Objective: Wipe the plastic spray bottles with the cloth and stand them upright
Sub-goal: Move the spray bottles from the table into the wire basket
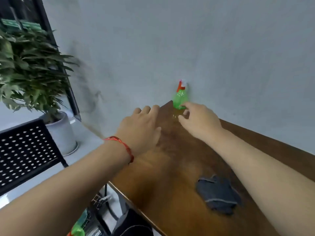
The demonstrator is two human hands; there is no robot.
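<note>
A green plastic spray bottle (179,98) with a red and white trigger head stands upright at the far corner of the wooden table (179,176), against the wall. My right hand (198,119) is just in front of its base with loosely curled fingers, its fingertips at or touching the bottle. Over the table's far left edge my left hand (141,128) lies flat, fingers straight, a red string at its wrist. A dark grey cloth (219,193) lies crumpled on the table near my right forearm, with no hand on it.
Another green spray bottle (77,229) shows low at the left, below the table edge among dark items. A potted plant (32,65) in a grey pot stands left of the table, with a black perforated chair (25,154) in front. A grey wall backs the table.
</note>
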